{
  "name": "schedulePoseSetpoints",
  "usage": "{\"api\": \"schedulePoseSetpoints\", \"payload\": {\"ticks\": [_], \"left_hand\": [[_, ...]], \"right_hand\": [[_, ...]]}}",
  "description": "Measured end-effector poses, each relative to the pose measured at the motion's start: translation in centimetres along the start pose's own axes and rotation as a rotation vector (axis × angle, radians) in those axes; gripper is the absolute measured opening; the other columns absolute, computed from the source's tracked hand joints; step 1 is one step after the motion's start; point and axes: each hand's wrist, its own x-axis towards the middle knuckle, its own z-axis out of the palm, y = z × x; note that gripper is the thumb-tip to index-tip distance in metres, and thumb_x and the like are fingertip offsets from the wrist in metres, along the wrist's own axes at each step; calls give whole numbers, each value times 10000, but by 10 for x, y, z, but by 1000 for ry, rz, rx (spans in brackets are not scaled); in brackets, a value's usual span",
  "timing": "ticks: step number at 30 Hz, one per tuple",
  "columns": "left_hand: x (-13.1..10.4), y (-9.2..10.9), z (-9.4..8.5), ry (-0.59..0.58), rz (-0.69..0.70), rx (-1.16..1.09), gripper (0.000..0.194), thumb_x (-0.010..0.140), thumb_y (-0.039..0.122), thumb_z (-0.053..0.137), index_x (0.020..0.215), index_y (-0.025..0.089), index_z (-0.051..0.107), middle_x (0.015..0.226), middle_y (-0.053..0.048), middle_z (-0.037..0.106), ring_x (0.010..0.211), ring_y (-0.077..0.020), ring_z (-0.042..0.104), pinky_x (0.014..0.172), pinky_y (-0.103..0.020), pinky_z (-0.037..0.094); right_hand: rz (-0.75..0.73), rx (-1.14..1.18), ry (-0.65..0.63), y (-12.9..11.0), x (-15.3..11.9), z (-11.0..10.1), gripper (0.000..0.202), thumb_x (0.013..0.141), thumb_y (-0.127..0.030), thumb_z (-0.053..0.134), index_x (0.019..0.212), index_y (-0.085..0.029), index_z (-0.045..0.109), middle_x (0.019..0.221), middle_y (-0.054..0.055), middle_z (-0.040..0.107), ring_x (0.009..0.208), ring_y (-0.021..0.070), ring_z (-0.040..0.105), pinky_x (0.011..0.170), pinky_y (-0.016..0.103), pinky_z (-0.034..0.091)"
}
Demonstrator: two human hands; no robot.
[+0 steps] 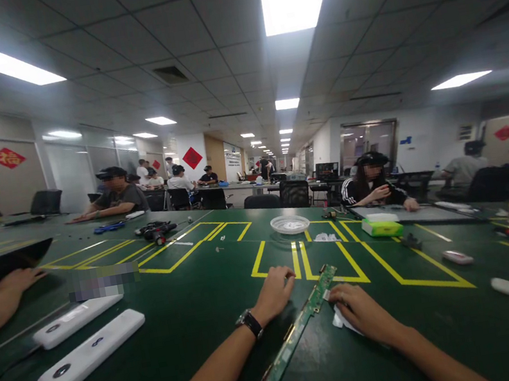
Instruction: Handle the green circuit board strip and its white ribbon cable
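Note:
A long, narrow green circuit board [298, 333] lies diagonally on the green table between my hands. My left hand [276, 289], with a dark watch at its wrist, is to the left of the board's far end, its fingers curled and apart from the board. To the right of the board, my right hand [356, 309] has its fingers bent over a small white piece [327, 295] at the board's edge. Crumpled white paper [345, 322] lies partly under my right hand. Whether the fingertips pinch the paper or the white piece is hard to see.
White power strips [91, 355] lie at the left, near another person's hand [18, 280]. Ahead is a white round basket [289, 224]; a green-and-white pack [382, 227] stands farther right. White oval objects [507, 287] lie at the right. Other people sit around the table.

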Motion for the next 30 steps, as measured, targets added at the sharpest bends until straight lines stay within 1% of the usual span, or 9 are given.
{"api": "schedulePoseSetpoints", "payload": {"ticks": [2,6,8,13,16,20,24,27,30], "left_hand": [[0,0,-1,-7,-2,-3,241,930,274,401,956,173,618,964,-54,625,933,-202,496,856,-320,384],[0,0,-1,-32,-13,-3,252,929,283,402,955,175,628,959,-56,633,927,-203,503,843,-314,386],[0,0,0,-47,-13,1,256,929,281,402,955,173,632,962,-59,638,928,-202,510,841,-312,386],[1,1,-2,-65,-16,-3,257,928,286,404,938,168,632,951,-56,655,902,-198,534,828,-310,385],[0,3,-2,-133,24,-38,241,919,283,420,944,169,631,945,-50,663,894,-186,556,832,-294,392],[-5,6,4,-198,82,-21,227,895,291,461,982,168,631,996,-62,653,947,-195,553,853,-289,402],[-7,5,11,-164,72,15,256,882,308,489,1064,175,612,1065,-76,627,1017,-215,527,910,-317,392],[-7,2,12,-118,58,17,254,885,306,483,1065,173,605,1063,-80,621,1027,-219,519,924,-330,391],[-5,-1,11,-95,35,28,244,884,279,477,1060,164,602,1046,-82,621,1009,-216,524,918,-340,395]], "right_hand": [[-11,-6,-6,1,2,1,315,864,-162,398,1049,-223,645,1128,69,627,1079,222,554,941,368,396],[75,-54,51,20,3,-1,291,856,-154,404,998,-181,657,1053,95,644,1030,235,572,918,375,416],[91,-58,73,24,3,-1,293,852,-142,406,993,-164,661,1032,107,646,1010,238,576,913,375,421],[-34,51,21,-7,4,2,317,856,-119,419,1056,-206,648,1117,83,626,1061,222,554,933,360,410],[-91,100,-22,-20,5,3,323,870,-123,420,1083,-238,634,1144,60,617,1072,208,549,932,351,411],[-64,103,6,-12,7,4,308,863,-123,436,1075,-221,637,1128,72,621,1062,214,555,938,362,415],[-58,80,32,-12,6,5,300,848,-120,448,1056,-201,648,1112,85,633,1058,224,559,937,371,417],[-124,87,-5,-20,6,3,322,853,-111,439,1076,-220,645,1113,68,642,1058,211,564,929,356,418],[-130,78,-3,-17,7,2,329,862,-120,432,1095,-227,638,1112,64,645,1060,208,566,938,361,412]]}}
